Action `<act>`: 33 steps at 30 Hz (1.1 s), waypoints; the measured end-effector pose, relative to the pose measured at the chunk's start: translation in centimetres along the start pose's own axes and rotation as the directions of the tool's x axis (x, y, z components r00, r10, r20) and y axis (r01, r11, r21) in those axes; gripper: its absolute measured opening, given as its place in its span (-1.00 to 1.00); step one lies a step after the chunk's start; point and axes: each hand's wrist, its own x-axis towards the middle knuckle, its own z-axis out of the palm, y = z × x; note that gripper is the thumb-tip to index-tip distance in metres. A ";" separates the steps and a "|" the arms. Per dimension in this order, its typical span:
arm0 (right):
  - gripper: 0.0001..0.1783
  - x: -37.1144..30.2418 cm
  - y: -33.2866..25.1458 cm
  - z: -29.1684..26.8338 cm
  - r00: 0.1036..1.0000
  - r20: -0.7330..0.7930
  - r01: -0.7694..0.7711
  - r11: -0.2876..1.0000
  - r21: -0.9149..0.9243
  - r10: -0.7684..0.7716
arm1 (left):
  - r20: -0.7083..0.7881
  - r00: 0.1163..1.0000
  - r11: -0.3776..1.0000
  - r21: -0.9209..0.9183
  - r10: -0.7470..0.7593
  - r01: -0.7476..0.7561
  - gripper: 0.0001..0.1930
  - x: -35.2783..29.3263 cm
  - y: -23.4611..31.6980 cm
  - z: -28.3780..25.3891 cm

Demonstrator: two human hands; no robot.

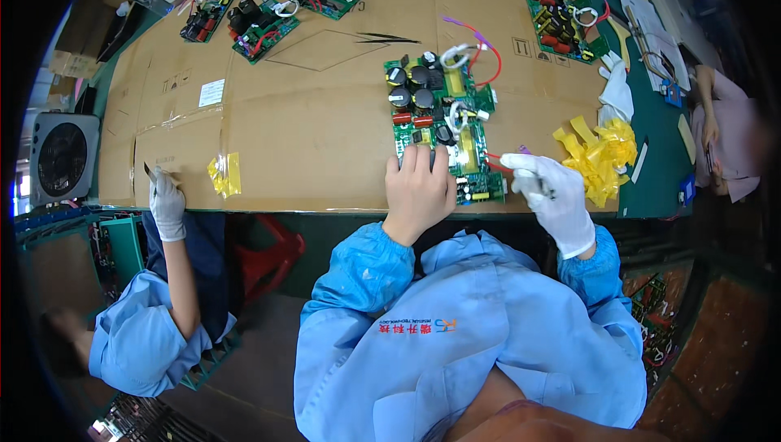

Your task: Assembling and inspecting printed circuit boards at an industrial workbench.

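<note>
In front of me a green circuit board (474, 143) lies on the cardboard, crowded with black cylindrical parts, red parts, yellow-wrapped parts and white looped wires. My bare left hand (421, 191) is closed on its near left part, fingers bent over the components; what lies under them is hidden. At the board's right edge my right hand (551, 198), in a white glove, pinches a red wire (498, 163) near its fingertips. A bit of purple (525, 149) shows just beyond those fingers. Another red wire with purple ends (490, 47) loops up from the board's far end.
More boards (264, 27) stand along the far left, another board (557, 15) at far right. Crumpled yellow tape (602, 157) and a white glove (616, 92) lie right. Black tweezers (389, 39) lie beyond my board. A co-worker's gloved hand (167, 204) is left; another person (724, 133) sits right.
</note>
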 end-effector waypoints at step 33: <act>-0.47 1.7 2.6 2.5 0.699 0.588 -0.568 -0.182 0.803 0.407 | 0.209 0.954 0.950 -0.274 0.213 -0.152 -0.66 2.1 -1.3 -11.3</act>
